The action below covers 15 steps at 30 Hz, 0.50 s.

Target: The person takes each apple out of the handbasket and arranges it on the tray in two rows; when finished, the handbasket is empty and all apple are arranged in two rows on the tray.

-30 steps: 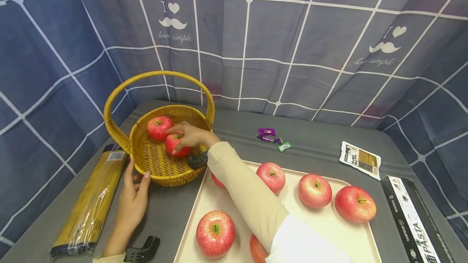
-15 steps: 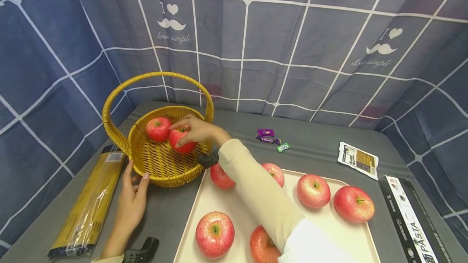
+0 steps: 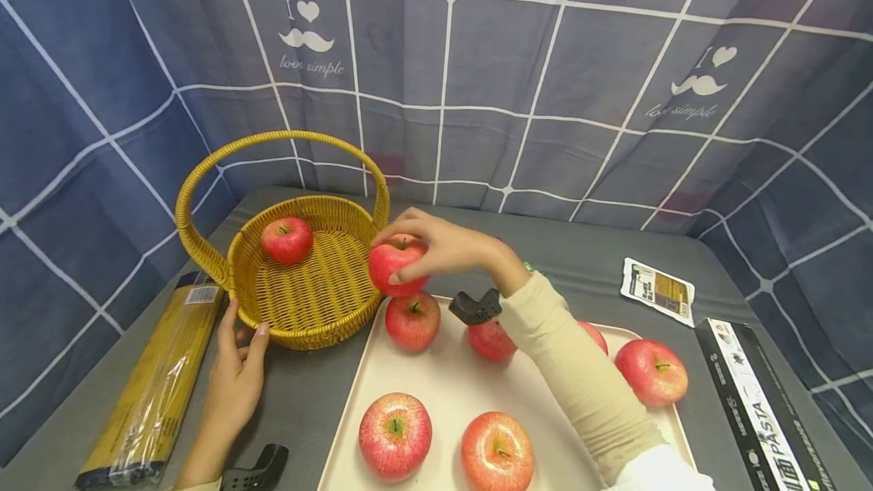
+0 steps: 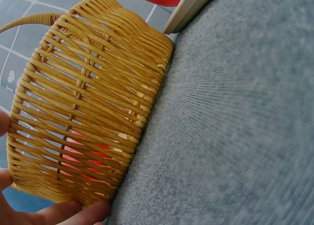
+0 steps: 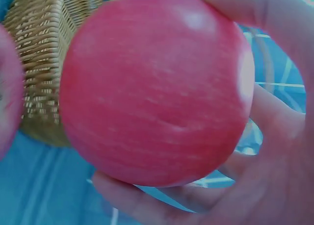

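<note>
My right hand (image 3: 443, 245) grips a red apple (image 3: 395, 267) above the basket's right rim and the tray's far left corner. In the right wrist view, this apple (image 5: 157, 87) fills the middle with fingers curled round it. Another apple (image 3: 287, 240) lies inside the yellow wicker basket (image 3: 307, 336), at its left side. My left hand (image 3: 235, 377) holds the basket's near left rim. Its fingertips (image 4: 93, 212) touch the woven wall in the left wrist view. Several apples sit on the cream tray (image 3: 368, 385), among them one (image 3: 412, 320) just below the held apple.
A yellow plastic-wrapped packet (image 3: 160, 377) lies left of the basket. At the right are a white-and-brown pouch (image 3: 658, 290) and a black pasta box (image 3: 764, 408). The basket's tall handle (image 3: 283, 135) arches up. A checked curtain (image 3: 505, 59) hangs behind the grey table.
My right hand has lifted one apple out of the basket and carried it right, over the tray's corner. The left hand has stayed at the basket's rim.
</note>
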Motion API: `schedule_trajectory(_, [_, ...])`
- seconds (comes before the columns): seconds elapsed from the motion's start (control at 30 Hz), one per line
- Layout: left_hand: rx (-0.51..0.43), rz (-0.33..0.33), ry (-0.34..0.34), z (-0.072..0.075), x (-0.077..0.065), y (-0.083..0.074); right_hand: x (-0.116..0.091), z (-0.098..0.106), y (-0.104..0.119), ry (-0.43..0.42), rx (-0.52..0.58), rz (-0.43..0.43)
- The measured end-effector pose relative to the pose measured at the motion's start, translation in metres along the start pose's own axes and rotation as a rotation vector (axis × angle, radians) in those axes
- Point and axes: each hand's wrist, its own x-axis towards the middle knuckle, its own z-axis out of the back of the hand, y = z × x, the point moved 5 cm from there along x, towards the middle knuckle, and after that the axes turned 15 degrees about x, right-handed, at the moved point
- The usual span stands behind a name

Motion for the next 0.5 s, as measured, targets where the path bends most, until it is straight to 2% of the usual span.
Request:
schedule_trajectory(0.1, [0.006, -0.009, 0.005, 0.001, 0.000, -0.001, -0.038, 0.005, 0.004, -0.007, -0.003, 0.034])
schedule_trajectory(0.3, [0.006, -0.034, 0.001, 0.001, 0.000, -0.004, -0.119, 0.011, 0.004, -0.034, -0.063, 0.025])
schedule_trajectory(0.5, [0.003, -0.026, -0.001, -0.001, 0.000, -0.003, -0.189, 0.003, -0.004, -0.061, -0.123, 0.018])
